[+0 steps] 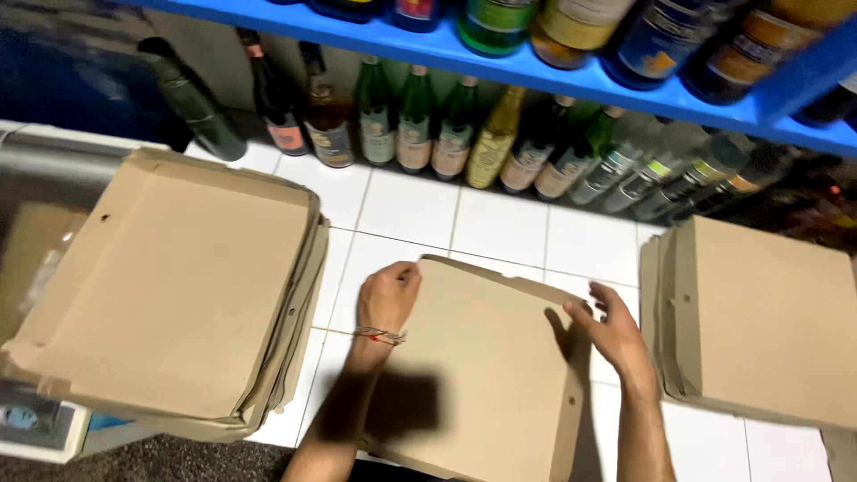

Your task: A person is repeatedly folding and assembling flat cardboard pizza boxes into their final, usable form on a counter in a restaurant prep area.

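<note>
A flat brown cardboard box blank, square with folded side flaps, lies on the white tiled desk in the middle of the view, near the person. It is turned slightly, its long side running from near left to far right. Both hands sit at its far end. The left hand is curled on the far left corner, fingers pinching the edge. The right hand rests on the right side flap, fingers spread and partly bent; whether it grips the flap or only presses it is hard to tell. Both hands are equally close to the blank.

To the left lies a stack of the same brown cardboard blanks; to the right, another such stack. Far behind, a row of glass bottles stands under a blue shelf.
</note>
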